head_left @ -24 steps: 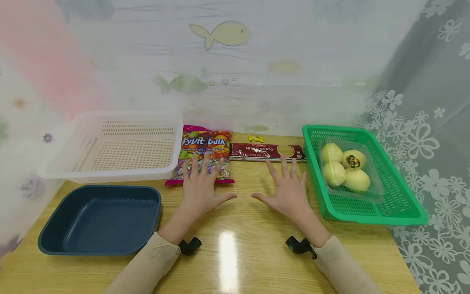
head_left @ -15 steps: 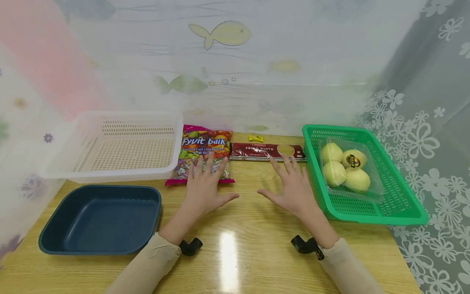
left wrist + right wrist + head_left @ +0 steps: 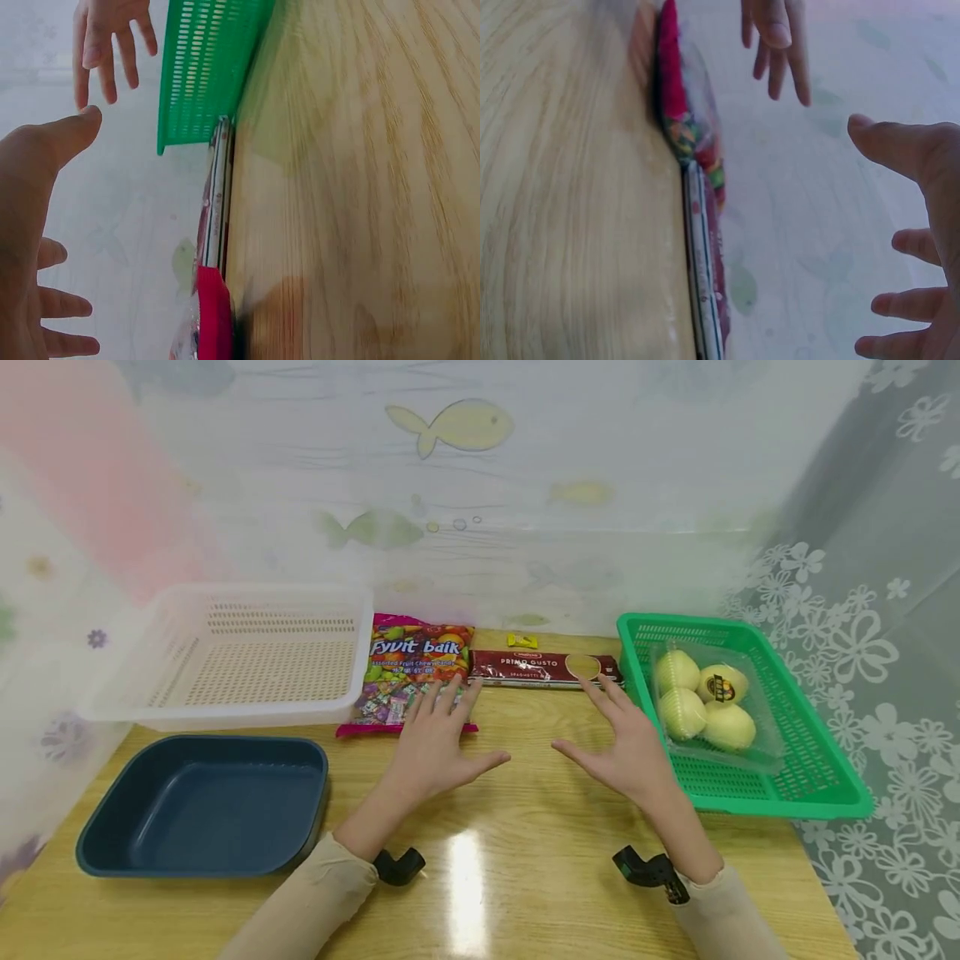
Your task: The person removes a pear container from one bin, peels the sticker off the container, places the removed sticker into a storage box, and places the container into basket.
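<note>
My left hand (image 3: pixel 435 752) hovers above the table with fingers spread, its fingertips overlapping the lower right of a bag of fruit chewy candy (image 3: pixel 412 660) in the head view. My right hand (image 3: pixel 630 752) is also raised with fingers apart, beside the left wall of a green basket (image 3: pixel 675 802). Neither hand holds anything. Behind the hands lies a dark red spaghetti packet (image 3: pixel 532 668), its right end near the basket. In the right wrist view, the candy bag (image 3: pixel 673 82) and spaghetti packet (image 3: pixel 705 262) lie end to end on the wood.
A clear pack of pale round fruit (image 3: pixel 705 702) sits in the green basket. At the left stand a white basket (image 3: pixel 262 718) and a dark blue tub (image 3: pixel 217 810) in front of it. A small yellow packet (image 3: pixel 522 641) lies behind the spaghetti, near the patterned curtain (image 3: pixel 480 560).
Both hands have shifted right, the right one farther, toward the green basket. The gap between them has widened. The bag, packets and containers stay where they were.
</note>
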The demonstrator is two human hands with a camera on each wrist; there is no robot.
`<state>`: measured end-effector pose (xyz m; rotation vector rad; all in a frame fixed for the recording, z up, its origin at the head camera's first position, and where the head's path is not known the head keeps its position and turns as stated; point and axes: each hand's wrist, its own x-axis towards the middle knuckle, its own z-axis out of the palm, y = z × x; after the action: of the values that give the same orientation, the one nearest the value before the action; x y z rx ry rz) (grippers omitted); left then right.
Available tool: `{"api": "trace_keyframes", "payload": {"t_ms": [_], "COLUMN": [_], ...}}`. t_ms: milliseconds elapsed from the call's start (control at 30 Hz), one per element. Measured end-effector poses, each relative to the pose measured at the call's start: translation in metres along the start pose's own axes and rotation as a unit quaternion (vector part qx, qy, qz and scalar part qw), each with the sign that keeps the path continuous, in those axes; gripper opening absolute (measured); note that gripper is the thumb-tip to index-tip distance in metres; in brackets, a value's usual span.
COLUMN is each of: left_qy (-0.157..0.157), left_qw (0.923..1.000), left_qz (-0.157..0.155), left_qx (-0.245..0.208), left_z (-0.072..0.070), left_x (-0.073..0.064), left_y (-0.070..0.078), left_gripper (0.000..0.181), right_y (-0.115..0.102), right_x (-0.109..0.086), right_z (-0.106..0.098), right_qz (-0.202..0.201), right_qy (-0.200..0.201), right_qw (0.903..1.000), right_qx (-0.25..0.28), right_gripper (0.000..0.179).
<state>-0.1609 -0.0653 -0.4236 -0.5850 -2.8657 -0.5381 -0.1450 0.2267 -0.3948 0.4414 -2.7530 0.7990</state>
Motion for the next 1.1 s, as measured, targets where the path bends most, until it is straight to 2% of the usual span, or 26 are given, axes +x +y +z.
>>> {"api": "trace_keyframes", "payload": {"t_ms": [333,533,833,1100], "left_qy": [-0.013,-0.013,-0.049,-0.068], "left_qw": [0.9976,0.9958,0.991,0.9874], "left_qz": [0.002,0.023,0.019,0.021], "left_qx": [-0.068,-0.088,-0.123,-0.141], "left_z": [-0.002,0.005,0.01,0.014], "left_x": [0.003,0.003,0.005,0.007], "left_y": [0.01,0.017,0.036,0.051], "left_gripper": [0.111,0.11,0.106,0.106], "right_y": [0.011,0.021,0.031,0.043], "right_x": [-0.012,-0.019,-0.029,-0.035], "right_z": [-0.021,-0.028,-0.043,-0.052], "right_qz": [0.018,0.028,0.055,0.086], "right_qy": [0.045,0.055,0.067,0.082], "right_qw": [0.9984,0.9976,0.9958,0.9927], "right_qx": [0.03,0.03,0.029,0.022], "right_gripper": [0.09,0.089,0.087,0.087]}}
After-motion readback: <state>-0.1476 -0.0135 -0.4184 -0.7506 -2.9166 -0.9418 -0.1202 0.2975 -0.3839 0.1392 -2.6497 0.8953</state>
